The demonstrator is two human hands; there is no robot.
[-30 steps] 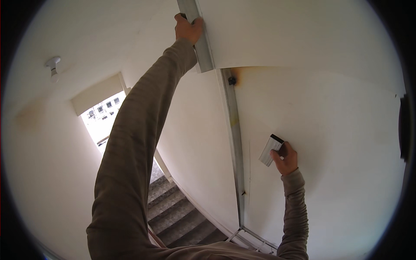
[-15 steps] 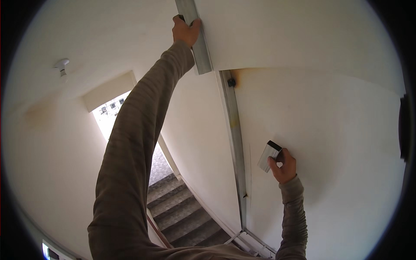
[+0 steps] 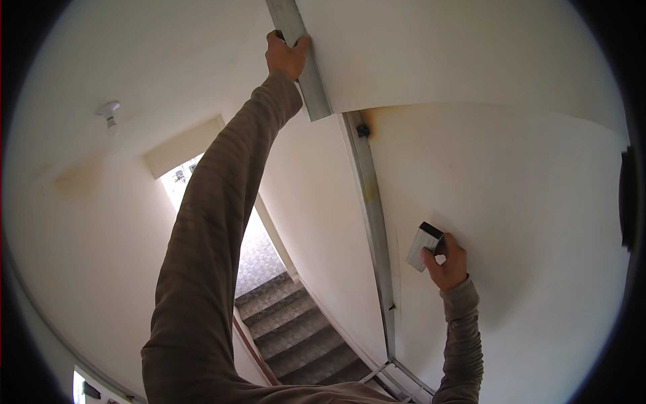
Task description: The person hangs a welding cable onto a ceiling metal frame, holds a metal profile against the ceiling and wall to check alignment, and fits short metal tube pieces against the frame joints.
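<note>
My left hand (image 3: pixel 287 58) is raised high with its fingers wrapped round a long grey metal profile (image 3: pixel 312 95) lying along the ceiling. The profile's lower end stops just above the top of an upright metal post (image 3: pixel 373 202) that runs down the wall. Lower on the right, my right hand (image 3: pixel 447 264) pinches a short offcut of rectangular metal tube (image 3: pixel 424 245) between thumb and fingers. One end of the offcut shows a dark opening. It is close to the white wall; whether it touches cannot be told.
Stairs (image 3: pixel 299 330) descend below my left arm, with a reddish handrail (image 3: pixel 252 350) beside them. A bright doorway (image 3: pixel 259 249) is at the left. On the ceiling hangs a bulb in a white holder (image 3: pixel 109 114). A black fitting (image 3: pixel 363 130) sits near the post's top, by a brown stain.
The whole view has shifted slightly, so most things sit a little lower and farther right. Both hands keep the same hold; no clear movement of the profile or offcut shows.
</note>
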